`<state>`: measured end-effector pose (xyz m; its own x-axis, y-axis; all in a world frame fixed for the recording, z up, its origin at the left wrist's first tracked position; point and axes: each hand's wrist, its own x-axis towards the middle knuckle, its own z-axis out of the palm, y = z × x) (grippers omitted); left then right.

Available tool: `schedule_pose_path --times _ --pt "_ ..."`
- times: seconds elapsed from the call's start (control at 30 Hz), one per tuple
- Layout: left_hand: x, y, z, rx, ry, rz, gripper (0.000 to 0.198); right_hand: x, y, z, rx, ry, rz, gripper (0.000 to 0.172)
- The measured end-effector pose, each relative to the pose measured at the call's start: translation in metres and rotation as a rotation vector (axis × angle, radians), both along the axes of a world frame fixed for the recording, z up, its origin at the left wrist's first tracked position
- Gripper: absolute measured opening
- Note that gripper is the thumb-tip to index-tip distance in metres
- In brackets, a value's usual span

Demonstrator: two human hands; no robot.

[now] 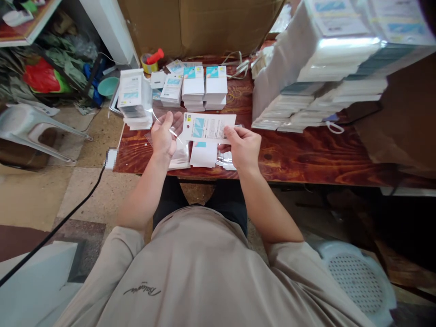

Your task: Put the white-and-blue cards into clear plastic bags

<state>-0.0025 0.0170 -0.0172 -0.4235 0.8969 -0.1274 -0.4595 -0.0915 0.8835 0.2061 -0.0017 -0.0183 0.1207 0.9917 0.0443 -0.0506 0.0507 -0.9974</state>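
Observation:
My right hand pinches the right end of a white printed card with a blue picture on it. A clear plastic bag is held in my left hand, thumb against fingers. The card's left end is at the bag; whether it is inside, I cannot tell. Below the card lie a stack of clear bags and a small stack of white cards. More clear plastic lies under my right hand, partly hidden by it.
Card stacks line the back of the red-brown table. At its left end rises a pile of bagged cards. Tall piles of bagged cards fill the right side. A tape roll sits behind; a white stool stands left.

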Motion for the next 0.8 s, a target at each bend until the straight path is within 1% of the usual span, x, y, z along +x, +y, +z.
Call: schedule_pose_path --times 0.13,0.23,0.3,0.4,0.43,0.47,0.5,0.53,0.6,0.63,0.67,0.7,0.73,0.8 --pt "0.01 0.001 -0.008 0.016 0.007 0.042 0.042 -0.022 0.007 -0.006 0.005 0.046 0.015 0.054" --pt "0.01 0.001 -0.005 -0.003 0.021 0.04 0.037 -0.033 0.004 -0.007 0.003 0.091 0.059 0.059" --pt "0.01 -0.001 0.001 -0.008 0.022 0.036 0.037 -0.034 0.001 -0.007 0.011 0.101 0.158 0.061" --pt "0.015 -0.008 0.01 0.005 0.008 0.007 0.039 -0.031 0.001 -0.011 0.064 0.032 0.389 0.059" --pt "0.018 -0.012 0.012 0.013 0.001 -0.014 0.038 -0.03 0.003 -0.013 0.097 -0.007 0.418 0.057" --pt "0.021 -0.016 0.013 0.017 -0.006 -0.039 0.036 -0.031 0.004 -0.015 0.13 -0.046 0.406 0.056" --pt "0.026 -0.021 0.014 0.017 -0.013 -0.068 0.034 -0.033 0.006 -0.018 0.157 -0.084 0.359 0.058" --pt "0.03 -0.026 0.013 0.011 -0.018 -0.099 0.032 -0.036 0.007 -0.02 0.176 -0.12 0.297 0.063" --pt "0.038 -0.036 0.011 -0.013 -0.015 -0.148 0.03 -0.042 0.007 -0.025 0.194 -0.188 0.186 0.08" --pt "0.041 -0.04 0.008 -0.028 -0.003 -0.163 0.031 -0.044 0.007 -0.026 0.197 -0.213 0.158 0.086" --pt "0.042 -0.044 0.006 -0.044 0.021 -0.172 0.033 -0.045 0.006 -0.027 0.198 -0.223 0.149 0.087" --pt "0.043 -0.046 0.003 -0.06 0.06 -0.183 0.036 -0.044 0.005 -0.028 0.192 -0.213 0.155 0.084" --pt "0.041 -0.047 0.001 -0.074 0.113 -0.202 0.039 -0.04 0.005 -0.028 0.177 -0.187 0.166 0.078" --pt "0.032 -0.047 -0.004 -0.095 0.26 -0.236 0.043 -0.027 0.005 -0.029 0.127 -0.122 0.165 0.06"
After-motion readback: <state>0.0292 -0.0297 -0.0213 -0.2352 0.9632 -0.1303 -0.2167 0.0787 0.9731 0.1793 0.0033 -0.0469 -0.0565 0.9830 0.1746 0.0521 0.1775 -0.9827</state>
